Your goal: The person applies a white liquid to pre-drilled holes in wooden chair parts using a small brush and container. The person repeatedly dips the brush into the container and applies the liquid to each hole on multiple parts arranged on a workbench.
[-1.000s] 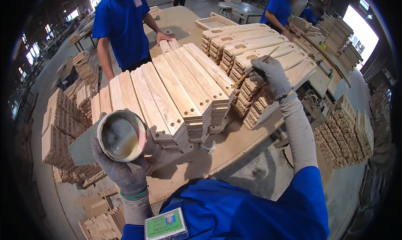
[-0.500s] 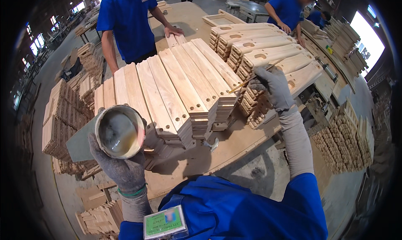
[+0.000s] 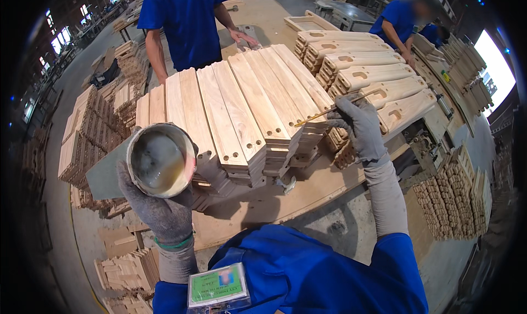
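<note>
My gloved left hand point(image 3: 159, 212) is wrapped round a round pot point(image 3: 188, 163), tilted so that the cloudy, whitish-to-tan liquid point(image 3: 156, 163) inside shows. A flat grey-green panel point(image 3: 104, 174) sticks out beside the pot; whether the hand holds it too is hidden. In my gloved right hand point(image 3: 359, 130) a thin stick-like tool point(image 3: 317, 116) is pinched. Its tip lies by the drilled holes at the near end of a pale wooden board point(image 3: 293, 89). Several such boards point(image 3: 219, 111) are stacked side by side in front of me, most with two holes at the near end.
Stacks of wooden pieces with oval slots point(image 3: 359, 72) stand to the right on the worktable point(image 3: 247, 215). A co-worker point(image 3: 186, 29) stands across the boards, and another person point(image 3: 398, 26) works at the far right. More wood piles point(image 3: 82, 133) rise at the left.
The view has shifted, so the boards appear further right. My right hand still has the stick tip by the holes. The co-worker's hand has lifted from the boards' far ends.
</note>
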Demonstrator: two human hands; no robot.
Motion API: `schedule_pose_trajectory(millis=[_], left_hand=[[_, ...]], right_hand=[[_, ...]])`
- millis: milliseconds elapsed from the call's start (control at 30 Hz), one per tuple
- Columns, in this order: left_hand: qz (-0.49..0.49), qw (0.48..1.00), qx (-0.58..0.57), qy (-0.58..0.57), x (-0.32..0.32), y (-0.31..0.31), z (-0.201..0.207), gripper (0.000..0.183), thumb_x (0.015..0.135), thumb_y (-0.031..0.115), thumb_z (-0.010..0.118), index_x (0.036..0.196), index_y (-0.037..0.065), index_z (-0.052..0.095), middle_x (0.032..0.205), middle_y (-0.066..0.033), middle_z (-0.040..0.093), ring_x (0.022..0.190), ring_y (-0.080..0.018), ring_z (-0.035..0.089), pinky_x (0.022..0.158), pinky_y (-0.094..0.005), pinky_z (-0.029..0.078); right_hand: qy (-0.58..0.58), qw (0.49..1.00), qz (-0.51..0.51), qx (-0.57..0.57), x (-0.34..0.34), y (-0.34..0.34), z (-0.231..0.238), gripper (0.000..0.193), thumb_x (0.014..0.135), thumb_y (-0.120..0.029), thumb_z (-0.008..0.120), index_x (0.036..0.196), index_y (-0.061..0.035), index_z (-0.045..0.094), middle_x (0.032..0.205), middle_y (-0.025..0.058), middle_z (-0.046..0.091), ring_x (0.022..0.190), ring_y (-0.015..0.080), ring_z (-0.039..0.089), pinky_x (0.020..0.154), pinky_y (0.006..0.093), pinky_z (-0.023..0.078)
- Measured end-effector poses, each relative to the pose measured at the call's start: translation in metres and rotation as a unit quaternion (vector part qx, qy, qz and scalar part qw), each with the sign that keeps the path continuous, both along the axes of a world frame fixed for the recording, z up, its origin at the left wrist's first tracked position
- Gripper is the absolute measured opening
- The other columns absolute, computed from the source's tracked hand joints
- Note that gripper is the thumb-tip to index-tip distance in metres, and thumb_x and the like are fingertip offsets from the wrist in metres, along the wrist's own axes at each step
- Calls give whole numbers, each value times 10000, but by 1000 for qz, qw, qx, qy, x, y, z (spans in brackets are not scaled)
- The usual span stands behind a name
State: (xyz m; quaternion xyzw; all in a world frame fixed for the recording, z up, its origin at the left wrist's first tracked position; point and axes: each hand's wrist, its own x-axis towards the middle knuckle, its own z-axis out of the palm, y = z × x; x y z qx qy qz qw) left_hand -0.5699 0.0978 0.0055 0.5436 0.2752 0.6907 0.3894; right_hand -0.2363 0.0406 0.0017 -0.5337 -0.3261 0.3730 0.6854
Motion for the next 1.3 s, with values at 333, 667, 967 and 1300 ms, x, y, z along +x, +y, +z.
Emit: schedule_pose_trajectory(millis=[333, 667, 967, 1300], left_hand=[[-8, 981, -128, -144, -9, -2, 6, 471, 968, 388, 363, 1305, 64, 425, 1281, -188, 462, 1207, -344, 455, 997, -561, 393], [18, 995, -67, -70, -27, 4, 0, 456, 975, 350, 388, 1317, 48, 387, 1281, -202, 450, 1172, -345, 483, 959, -542, 440], [202, 958, 17, 202, -40, -3, 4, 454, 967, 363, 402, 1302, 56, 409, 1262, -191, 465, 1173, -348, 483, 982, -545, 421], [-104, 945, -84, -298, -63, 0, 6, 429, 957, 285, 456, 1312, 51, 392, 1259, -180, 458, 1165, -340, 488, 946, -538, 465]], right_hand=[[37, 997, -24, 58, -35, -3, 6, 188, 879, -115, 592, 954, 50, 545, 835, 109, 595, 726, 175, 637, 645, 267, 563], [28, 991, -75, 111, -47, -15, 1, 150, 875, -69, 580, 977, 34, 541, 847, 133, 609, 722, 196, 649, 642, 284, 577], [79, 996, -12, 39, -89, -5, -22, 148, 896, -65, 555, 999, 37, 528, 853, 126, 600, 746, 184, 651, 677, 266, 577], [79, 991, -9, 105, -122, -9, -21, 106, 905, -64, 541, 960, 26, 526, 827, 131, 616, 690, 197, 655, 624, 287, 581]])
